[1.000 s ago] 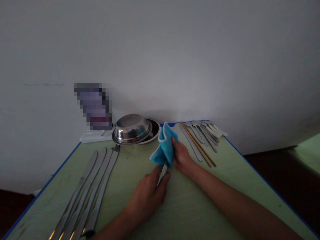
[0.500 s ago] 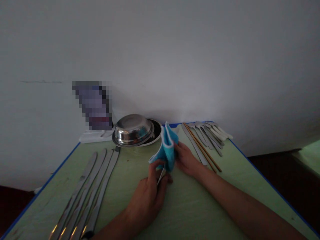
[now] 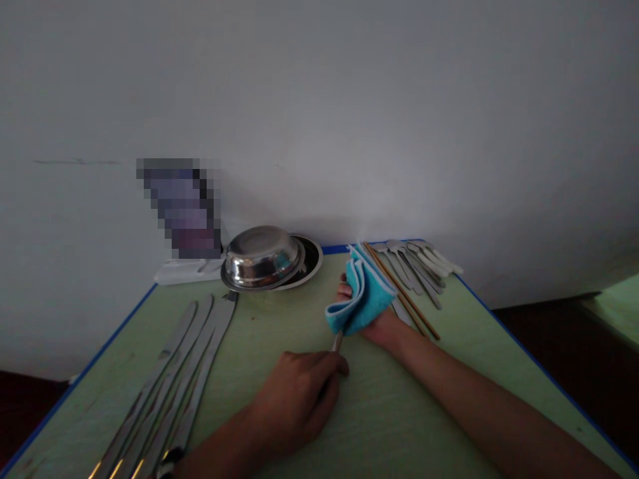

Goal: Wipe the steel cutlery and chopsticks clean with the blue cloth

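My left hand (image 3: 304, 392) is closed around the lower end of a thin metal piece of cutlery (image 3: 337, 342), held over the middle of the table. The upper part of that piece disappears into a folded blue cloth (image 3: 373, 299) with pale edging, so its kind is hidden. Behind the cloth, my right hand (image 3: 380, 328) grips it, fingertips showing at its left side. Just right of the cloth lie a pair of wooden chopsticks (image 3: 407, 298) and a flat metal knife, partly covered by the cloth and hand.
Several long silver knives (image 3: 172, 346) lie side by side at left. An upturned steel bowl (image 3: 262, 256) rests against a dark, pale-rimmed dish (image 3: 313, 256) by the wall. Spoons (image 3: 394, 246) and other cutlery lie back right. A blurred upright panel (image 3: 184, 209) stands back left.
The cloth and my right hand have shifted right and turned, with the cloth now spread across the hand. My left hand has moved slightly down and right along the handle.
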`<state>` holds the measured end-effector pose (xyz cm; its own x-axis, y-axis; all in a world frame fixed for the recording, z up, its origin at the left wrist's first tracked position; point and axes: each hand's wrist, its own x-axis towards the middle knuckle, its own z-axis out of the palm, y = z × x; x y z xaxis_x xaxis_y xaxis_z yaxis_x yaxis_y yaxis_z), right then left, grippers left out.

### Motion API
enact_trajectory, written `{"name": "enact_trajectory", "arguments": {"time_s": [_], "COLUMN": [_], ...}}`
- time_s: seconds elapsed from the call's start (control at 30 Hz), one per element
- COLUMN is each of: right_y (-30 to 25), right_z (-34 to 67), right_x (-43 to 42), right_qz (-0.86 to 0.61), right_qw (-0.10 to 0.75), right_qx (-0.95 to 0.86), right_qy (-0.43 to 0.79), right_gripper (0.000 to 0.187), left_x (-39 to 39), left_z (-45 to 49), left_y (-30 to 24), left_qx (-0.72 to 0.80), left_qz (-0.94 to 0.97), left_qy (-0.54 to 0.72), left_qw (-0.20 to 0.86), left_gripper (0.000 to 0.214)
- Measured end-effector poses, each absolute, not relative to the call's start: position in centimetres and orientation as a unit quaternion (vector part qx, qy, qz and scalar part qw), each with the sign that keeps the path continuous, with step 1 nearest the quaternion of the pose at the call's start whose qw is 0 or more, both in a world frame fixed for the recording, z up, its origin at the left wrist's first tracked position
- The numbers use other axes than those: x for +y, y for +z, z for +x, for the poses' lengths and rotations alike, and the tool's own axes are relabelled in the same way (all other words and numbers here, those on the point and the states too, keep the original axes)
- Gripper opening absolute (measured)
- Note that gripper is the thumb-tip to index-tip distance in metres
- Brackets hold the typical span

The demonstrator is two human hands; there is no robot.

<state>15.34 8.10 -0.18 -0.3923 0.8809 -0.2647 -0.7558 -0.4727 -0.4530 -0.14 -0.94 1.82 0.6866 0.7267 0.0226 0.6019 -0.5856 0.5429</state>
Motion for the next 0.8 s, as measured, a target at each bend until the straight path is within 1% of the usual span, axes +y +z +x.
{"name": "enact_trajectory", "arguments": {"time_s": [0.07, 0.17, 0.33, 0.4, 0.5, 0.57, 0.63, 0.7, 0.73, 0.8], "right_y": [-0.4, -0.6, 0.0, 0.3, 0.5, 0.3, 0.0, -0.3, -0.4, -0.7], "right_z": [15.5, 15.3, 14.8, 14.7, 14.6, 14.5, 14.4, 14.2, 14.2, 14.2], "right_x": [7.9, 7.5, 7.0, 7.0, 7.1, 7.1, 7.0, 6.9, 6.8, 6.7], "right_qz": [-0.231, -0.26, -0.256, -0.264, -0.283, -0.288, -0.305, -0.336, -0.349, -0.357], "right_qw": [0.493, 0.498, 0.455, 0.442, 0.437, 0.466, 0.522, 0.576, 0.593, 0.606], "right_qx": [-0.17, -0.245, -0.275, -0.259, -0.229, -0.223, -0.229, -0.236, -0.239, -0.239], "right_qy": [0.821, 0.79, 0.807, 0.818, 0.822, 0.806, 0.763, 0.707, 0.685, 0.669], "right_gripper": [0.013, 0.006, 0.024, 0.025, 0.02, 0.018, 0.016, 0.009, 0.008, 0.011], "left_x": [-0.9, -0.6, -0.4, -0.5, -0.4, -0.4, -0.3, -0.3, -0.3, -0.3], "left_z": [-0.2, -0.4, -0.6, -0.6, -0.5, -0.4, -0.4, -0.3, -0.3, -0.3], "left_y": [2.0, 2.3, 2.2, 1.9, 1.5, 1.4, 1.5, 1.8, 1.9, 2.1], "left_qx": [0.395, 0.442, 0.474, 0.476, 0.486, 0.489, 0.486, 0.479, 0.477, 0.474], "left_qz": [0.862, 0.806, 0.712, 0.695, 0.679, 0.681, 0.694, 0.712, 0.719, 0.728], "left_qy": [0.14, 0.193, 0.274, 0.288, 0.302, 0.306, 0.292, 0.27, 0.262, 0.255], "left_qw": [0.285, 0.344, 0.44, 0.456, 0.46, 0.452, 0.444, 0.437, 0.433, 0.424], "left_gripper": [0.024, 0.023, 0.022, 0.022, 0.022, 0.022, 0.023, 0.023, 0.024, 0.024]}}
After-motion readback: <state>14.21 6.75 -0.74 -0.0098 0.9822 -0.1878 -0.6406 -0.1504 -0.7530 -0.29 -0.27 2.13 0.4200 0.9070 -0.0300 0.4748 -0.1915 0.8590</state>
